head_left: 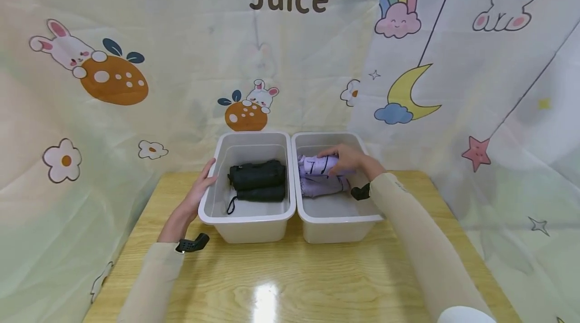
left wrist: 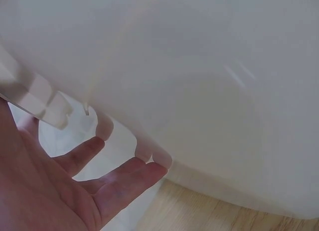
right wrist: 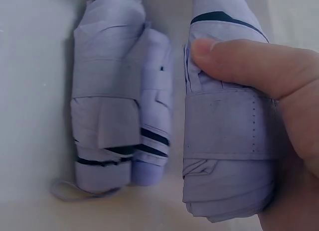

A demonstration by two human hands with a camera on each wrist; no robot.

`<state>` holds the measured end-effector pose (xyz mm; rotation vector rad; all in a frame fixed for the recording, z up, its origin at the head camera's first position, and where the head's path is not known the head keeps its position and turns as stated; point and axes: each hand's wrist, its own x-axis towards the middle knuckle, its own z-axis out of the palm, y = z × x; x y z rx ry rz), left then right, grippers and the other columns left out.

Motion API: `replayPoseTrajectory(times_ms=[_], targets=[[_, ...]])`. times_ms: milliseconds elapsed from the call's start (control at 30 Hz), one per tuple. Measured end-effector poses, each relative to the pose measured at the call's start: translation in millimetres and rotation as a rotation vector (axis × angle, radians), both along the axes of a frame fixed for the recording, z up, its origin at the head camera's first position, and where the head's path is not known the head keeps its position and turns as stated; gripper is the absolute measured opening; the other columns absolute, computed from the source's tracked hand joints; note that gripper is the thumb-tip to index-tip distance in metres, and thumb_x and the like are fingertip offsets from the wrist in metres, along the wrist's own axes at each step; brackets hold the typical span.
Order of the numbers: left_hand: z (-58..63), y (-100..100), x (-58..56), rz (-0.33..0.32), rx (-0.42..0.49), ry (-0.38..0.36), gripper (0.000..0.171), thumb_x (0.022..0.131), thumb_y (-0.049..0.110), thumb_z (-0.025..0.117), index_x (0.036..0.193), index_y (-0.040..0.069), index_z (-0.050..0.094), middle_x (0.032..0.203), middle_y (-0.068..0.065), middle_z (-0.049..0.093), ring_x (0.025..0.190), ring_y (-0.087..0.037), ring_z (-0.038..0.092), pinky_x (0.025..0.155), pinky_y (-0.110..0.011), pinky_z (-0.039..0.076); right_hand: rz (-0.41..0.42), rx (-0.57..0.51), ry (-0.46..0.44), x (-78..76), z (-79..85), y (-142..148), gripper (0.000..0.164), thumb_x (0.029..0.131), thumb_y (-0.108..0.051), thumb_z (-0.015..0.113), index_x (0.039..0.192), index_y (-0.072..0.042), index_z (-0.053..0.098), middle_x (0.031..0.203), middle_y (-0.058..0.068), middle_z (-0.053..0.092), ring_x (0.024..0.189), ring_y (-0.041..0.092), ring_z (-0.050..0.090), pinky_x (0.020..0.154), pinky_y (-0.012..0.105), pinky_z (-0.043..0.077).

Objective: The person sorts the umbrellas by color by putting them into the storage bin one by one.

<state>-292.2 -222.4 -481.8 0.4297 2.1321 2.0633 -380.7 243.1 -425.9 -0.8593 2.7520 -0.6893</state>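
My right hand (head_left: 348, 158) grips a folded lavender umbrella (right wrist: 224, 124) with a wrap strap and dark trim, inside the right white bin (head_left: 339, 219). Two more lavender umbrellas, a larger one (right wrist: 107, 79) with a wrist loop and a slimmer one (right wrist: 156, 94), lie side by side beneath it in the right wrist view. At the left white bin (head_left: 246, 219), my left hand (head_left: 197, 193) rests against the outer left wall. Its fingertips (left wrist: 155, 170) touch the wall, the fingers extended. Two folded black umbrellas (head_left: 258, 174) lie inside that bin, one with a cord loop.
Both bins stand side by side on a wooden table (head_left: 267, 267), their rims almost meeting. A printed cloth (head_left: 190, 61) with rabbits, flowers and a moon hangs close behind and along the sides. A black wrist strap (head_left: 192, 243) sits on each arm.
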Motion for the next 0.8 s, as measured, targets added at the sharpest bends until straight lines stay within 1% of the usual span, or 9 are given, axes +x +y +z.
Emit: replayPoseTrajectory(times_ms=[100,167,233,333,400,467,567,700,800], targets=[[-0.3,1,-1.7,-0.004,-0.005,0.011,0.061,0.107,0.024,0.034,0.158,0.025,0.000,0.160,-0.013,0.001,0.138,-0.044,0.018,0.103,-0.063,0.025,0.012,0.034,0.025,-6.6,-7.6,0,0.062,0.068,-0.013,0.087,0.127,-0.019,0.067,0.127,0.003,0.063,0.108,0.021,0.054,0.090,0.039,0.044],[-0.9,1,-2.6,-0.009,-0.013,0.023,0.061,0.106,0.026,0.035,0.158,0.025,0.002,0.160,-0.013,0.002,0.138,-0.043,0.019,0.102,-0.060,0.028,0.026,0.043,0.035,-9.8,-12.5,-1,0.061,0.068,-0.012,0.086,0.125,-0.017,0.068,0.125,0.005,0.064,0.104,0.021,0.055,0.089,0.038,0.045],[-1.9,0,-2.9,-0.007,-0.019,0.035,0.061,0.106,0.026,0.037,0.158,0.025,0.005,0.160,-0.016,0.004,0.137,-0.044,0.021,0.101,-0.057,0.032,0.039,0.036,0.021,-12.4,-16.6,-4,0.060,0.067,-0.010,0.086,0.124,-0.014,0.068,0.123,0.006,0.064,0.101,0.021,0.055,0.088,0.037,0.045],[-3.4,-2,-1.7,-0.001,-0.029,0.042,0.060,0.106,0.027,0.036,0.158,0.024,0.006,0.159,-0.018,0.004,0.136,-0.046,0.021,0.100,-0.057,0.033,0.050,0.023,-0.012,-15.2,-22.0,-9,0.059,0.068,-0.008,0.085,0.125,-0.013,0.067,0.124,0.008,0.064,0.098,0.020,0.054,0.086,0.035,0.045],[-3.8,-2,-0.8,0.012,-0.030,0.031,0.060,0.106,0.028,0.037,0.158,0.025,0.006,0.159,-0.017,0.004,0.136,-0.046,0.021,0.101,-0.059,0.032,0.040,0.010,-0.037,-15.7,-24.2,-11,0.060,0.068,-0.006,0.084,0.125,-0.013,0.067,0.125,0.008,0.063,0.100,0.020,0.053,0.087,0.036,0.045],[-3.7,-1,0.4,0.021,-0.029,0.017,0.061,0.106,0.027,0.036,0.158,0.025,0.004,0.160,-0.015,0.003,0.138,-0.044,0.019,0.102,-0.061,0.028,0.035,-0.001,-0.041,-16.6,-26.5,-14,0.060,0.067,-0.004,0.083,0.124,-0.012,0.067,0.125,0.009,0.063,0.101,0.021,0.053,0.088,0.037,0.045],[-3.4,0,2.0,0.037,-0.022,-0.007,0.060,0.106,0.027,0.036,0.158,0.025,0.004,0.160,-0.012,0.004,0.139,-0.043,0.019,0.104,-0.062,0.026,0.031,0.005,-0.050,-16.8,-29.7,-16,0.061,0.066,-0.001,0.083,0.124,-0.012,0.067,0.125,0.009,0.063,0.105,0.023,0.053,0.091,0.039,0.044],[-3.6,1,2.3,0.025,-0.018,-0.021,0.059,0.107,0.026,0.035,0.158,0.026,0.004,0.161,-0.011,0.003,0.140,-0.041,0.018,0.104,-0.062,0.024,0.020,0.032,-0.071,-17.2,-35.4,-16,0.062,0.066,-0.001,0.083,0.125,-0.013,0.067,0.126,0.008,0.062,0.109,0.022,0.052,0.094,0.038,0.043],[-2.6,0,1.2,0.015,-0.015,-0.022,0.060,0.107,0.026,0.034,0.158,0.026,0.002,0.161,-0.010,0.000,0.140,-0.041,0.016,0.105,-0.062,0.023,0.005,0.026,-0.069,-19.1,-38.8,-16,0.063,0.065,0.000,0.083,0.124,-0.014,0.068,0.125,0.007,0.063,0.110,0.022,0.052,0.094,0.038,0.043]])
